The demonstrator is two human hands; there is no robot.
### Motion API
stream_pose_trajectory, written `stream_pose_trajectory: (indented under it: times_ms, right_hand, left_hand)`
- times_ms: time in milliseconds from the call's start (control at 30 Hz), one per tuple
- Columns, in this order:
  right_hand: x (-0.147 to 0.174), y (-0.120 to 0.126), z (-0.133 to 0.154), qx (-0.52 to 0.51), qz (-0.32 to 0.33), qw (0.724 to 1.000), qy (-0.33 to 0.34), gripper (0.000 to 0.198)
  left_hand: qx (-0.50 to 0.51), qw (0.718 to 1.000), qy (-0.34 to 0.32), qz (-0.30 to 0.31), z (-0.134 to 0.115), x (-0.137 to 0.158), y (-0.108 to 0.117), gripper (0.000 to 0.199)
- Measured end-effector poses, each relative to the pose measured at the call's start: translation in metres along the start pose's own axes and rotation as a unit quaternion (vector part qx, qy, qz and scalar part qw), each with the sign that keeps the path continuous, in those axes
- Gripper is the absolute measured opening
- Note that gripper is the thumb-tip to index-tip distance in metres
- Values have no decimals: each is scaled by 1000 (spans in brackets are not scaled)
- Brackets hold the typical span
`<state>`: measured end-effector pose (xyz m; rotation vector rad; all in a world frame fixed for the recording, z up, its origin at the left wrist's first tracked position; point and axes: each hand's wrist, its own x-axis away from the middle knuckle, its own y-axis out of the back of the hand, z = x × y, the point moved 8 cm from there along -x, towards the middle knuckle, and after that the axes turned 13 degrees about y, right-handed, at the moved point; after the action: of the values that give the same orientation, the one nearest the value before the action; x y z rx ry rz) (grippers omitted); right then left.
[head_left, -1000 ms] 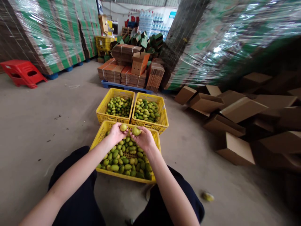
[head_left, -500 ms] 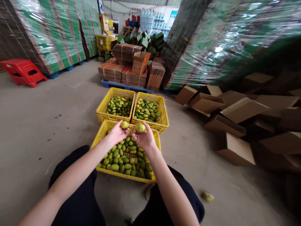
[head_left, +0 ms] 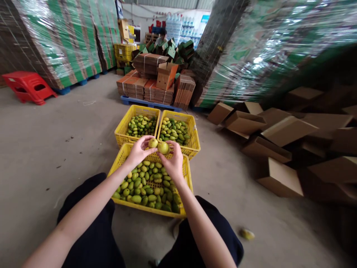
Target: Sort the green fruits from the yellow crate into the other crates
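My left hand (head_left: 141, 150) is closed around a small yellow-green mango (head_left: 153, 143). Right beside it, my right hand (head_left: 173, 160) grips a slightly larger mango (head_left: 163, 147), its rounded end turned up. The two fruits are side by side, close together or touching. Both hands are above the far part of the nearest yellow crate (head_left: 186, 175), which holds many green and yellowish mangoes (head_left: 152, 197). Behind it stand two more yellow crates, a left one (head_left: 118, 131) and a right one (head_left: 197, 136), both with mangoes inside.
A single mango (head_left: 247, 233) lies on the floor at my right. Open cardboard boxes (head_left: 281, 175) are heaped along the right side. Flattened cartons (head_left: 158, 93) sit on a blue pallet (head_left: 134, 100) ahead. A red stool (head_left: 30, 87) stands at left. A person (head_left: 161, 36) is in the background.
My hands have come together and turned, bringing the two mangoes from slightly apart to side by side. The fingers now hold them from the sides rather than from beneath.
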<state>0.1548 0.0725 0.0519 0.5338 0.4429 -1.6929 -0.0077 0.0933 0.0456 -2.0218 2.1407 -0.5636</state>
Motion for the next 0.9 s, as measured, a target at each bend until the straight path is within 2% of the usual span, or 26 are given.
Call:
stream_pose_trajectory:
  times_ms: [167, 300, 367, 433, 500, 567, 733, 800, 900]
  right_hand:
    - [-1, 3, 4, 4, -6, 1000, 2, 39]
    - [0, -2, -6, -90, -11, 993, -77, 45]
    - [2, -5, -14, -178, -39, 974, -133, 41]
    - [4, -11, -22, -261, -51, 945, -191, 29]
    - [7, -18, -27, -322, -46, 913, -246, 18]
    - [10, -24, -30, -365, -35, 887, -281, 20]
    - [14, -38, -28, -442, 9, 851, -283, 38]
    - [17, -42, -31, -464, -13, 834, -298, 35]
    - [22, -41, -40, -482, -87, 810, -323, 23]
  left_hand:
    - [33, 999, 3, -4, -3, 5, 3, 42]
    - [91, 994, 51, 25, 2, 3, 2, 43]
    - [143, 985, 93, 34, 7, 1, 2, 45]
    - [183, 973, 133, 44, 13, -2, 1, 45]
    - [200, 965, 160, 56, 17, -3, -1, 42]
    - [214, 961, 165, 65, 18, -3, -3, 37]
    - [264, 944, 155, 123, 18, 1, -16, 27]
    - [294, 931, 182, 118, 26, 0, -20, 25]
    - [359, 908, 204, 75, 40, -5, -18, 24]
